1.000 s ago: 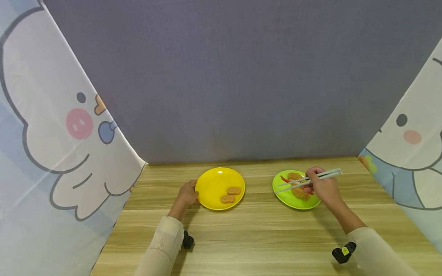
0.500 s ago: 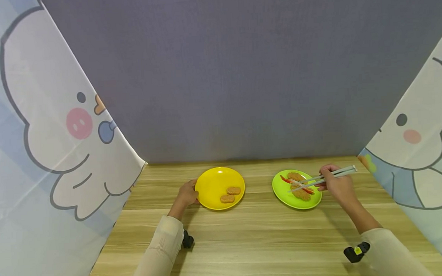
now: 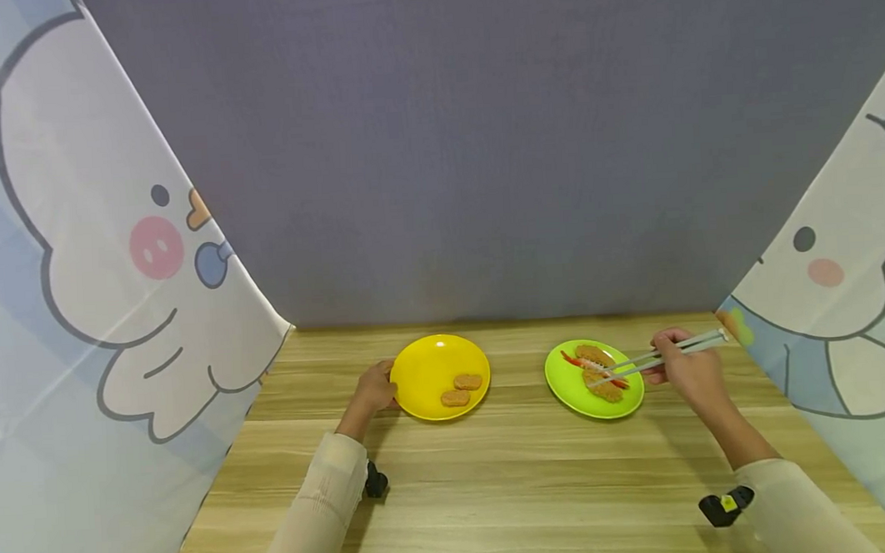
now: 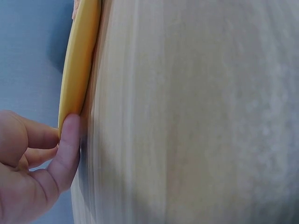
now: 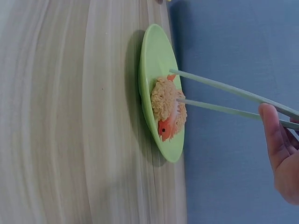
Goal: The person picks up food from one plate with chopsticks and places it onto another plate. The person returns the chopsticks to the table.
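My left hand [image 3: 376, 387] pinches the left rim of a yellow plate [image 3: 425, 369] between thumb and fingers; the left wrist view shows the thumb [image 4: 70, 140] at the rim. Two nuggets [image 3: 461, 391] lie on this plate's right side. To the right, my right hand [image 3: 694, 370] holds pale green chopsticks [image 3: 675, 354], slightly spread, their tips over a green plate [image 3: 566, 384]. On it lie two crumb-coated fried pieces [image 3: 604, 389] with a long red-and-white shrimp-like piece [image 5: 169, 126], showing a dark eye spot, across them. The chopstick tips overlap this food in the head view.
Both plates stand on a wood-grain table [image 3: 491, 483], a gap between them. A grey cloth wall [image 3: 481, 157] rises behind. Cartoon-printed sheets [image 3: 145, 342] flank the table's sides. Black wrist cameras [image 3: 725, 507] hang below both sleeves.
My right hand has moved right with the chopsticks, drawing their tips from the green plate's left side to over the food. My left hand and the yellow plate have stayed put.
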A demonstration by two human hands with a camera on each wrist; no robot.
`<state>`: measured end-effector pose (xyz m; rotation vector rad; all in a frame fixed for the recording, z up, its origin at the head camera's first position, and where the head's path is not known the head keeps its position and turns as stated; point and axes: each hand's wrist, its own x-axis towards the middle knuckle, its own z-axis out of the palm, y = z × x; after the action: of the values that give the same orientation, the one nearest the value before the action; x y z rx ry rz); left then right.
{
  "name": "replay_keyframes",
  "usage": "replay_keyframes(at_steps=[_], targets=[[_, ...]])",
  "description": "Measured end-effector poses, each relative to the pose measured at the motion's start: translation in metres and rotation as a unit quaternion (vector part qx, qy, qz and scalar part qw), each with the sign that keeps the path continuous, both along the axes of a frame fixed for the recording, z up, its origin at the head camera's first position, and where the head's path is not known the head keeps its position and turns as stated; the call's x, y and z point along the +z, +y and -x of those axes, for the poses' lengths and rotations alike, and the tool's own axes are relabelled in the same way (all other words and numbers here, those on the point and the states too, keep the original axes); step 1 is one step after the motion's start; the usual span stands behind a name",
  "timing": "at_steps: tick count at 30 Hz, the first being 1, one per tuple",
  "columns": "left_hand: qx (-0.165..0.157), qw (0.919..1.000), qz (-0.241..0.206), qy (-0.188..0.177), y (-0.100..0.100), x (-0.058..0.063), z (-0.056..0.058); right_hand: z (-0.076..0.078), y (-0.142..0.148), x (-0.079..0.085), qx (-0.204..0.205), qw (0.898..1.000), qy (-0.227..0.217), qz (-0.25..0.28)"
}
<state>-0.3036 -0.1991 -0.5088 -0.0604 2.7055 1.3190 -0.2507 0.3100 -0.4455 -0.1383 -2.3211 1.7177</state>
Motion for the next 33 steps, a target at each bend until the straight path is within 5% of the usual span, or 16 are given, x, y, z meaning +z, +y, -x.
replay_keyframes(at_steps=[16, 33], targets=[[-0.001, 1.0, 0.003, 0.004, 0.0, -0.002, 0.001, -0.002, 0.001, -0.006, 0.003, 0.997, 0.0, -0.079], [0.001, 1.0, 0.006, 0.002, 0.001, -0.002, 0.001, 0.004, 0.003, -0.012, 0.013, 0.995, 0.023, -0.096]])
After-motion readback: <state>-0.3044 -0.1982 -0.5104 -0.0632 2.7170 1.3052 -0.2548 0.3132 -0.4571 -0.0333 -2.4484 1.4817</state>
